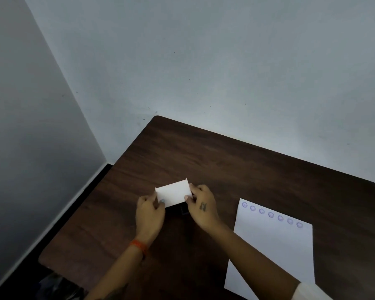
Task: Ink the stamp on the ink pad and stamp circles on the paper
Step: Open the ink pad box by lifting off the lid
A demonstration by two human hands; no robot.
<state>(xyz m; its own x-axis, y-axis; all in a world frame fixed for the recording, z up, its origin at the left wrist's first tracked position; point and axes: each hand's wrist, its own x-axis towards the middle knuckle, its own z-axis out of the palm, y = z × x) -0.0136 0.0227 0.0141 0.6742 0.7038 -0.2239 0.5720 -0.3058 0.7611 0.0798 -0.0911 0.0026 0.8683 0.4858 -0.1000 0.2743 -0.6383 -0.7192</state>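
Note:
A small white rectangular lid or box [174,193] is held between both hands above the dark wooden table [236,167]. My left hand [149,213] pinches its left end and my right hand [201,206] pinches its right end. Just under it a dark object [180,210] shows between the hands; I cannot tell whether it is the ink pad or the stamp. To the right lies a white sheet of paper [275,252] with a row of several purple stamped circles [271,214] along its top edge. My right forearm crosses the sheet's lower left corner.
The table stands in a corner, with grey walls [204,61] behind and to the left. Its left edge drops to a dark floor strip [74,204]. An orange band is on my left wrist [139,245].

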